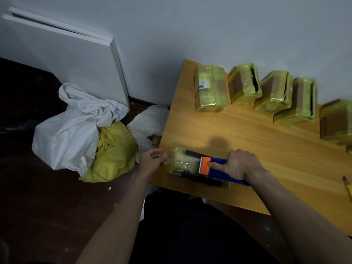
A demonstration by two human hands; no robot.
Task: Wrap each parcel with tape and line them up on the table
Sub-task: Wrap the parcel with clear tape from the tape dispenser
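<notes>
A dark parcel [202, 179] partly covered in yellowish tape lies at the wooden table's [247, 145] near left corner. My right hand [240, 163] grips a blue tape dispenser [219, 173] with an orange blade guard, pressed on top of the parcel. My left hand [153, 161] pinches the loose tape end at the parcel's left end, just off the table edge. Several taped yellow parcels [210, 90] stand in a row along the wall at the back of the table.
White and yellow sacks [85, 136] sit on the dark floor left of the table. A white board [76, 60] leans against the wall. A yellow utility knife [347, 184] lies at the table's right edge.
</notes>
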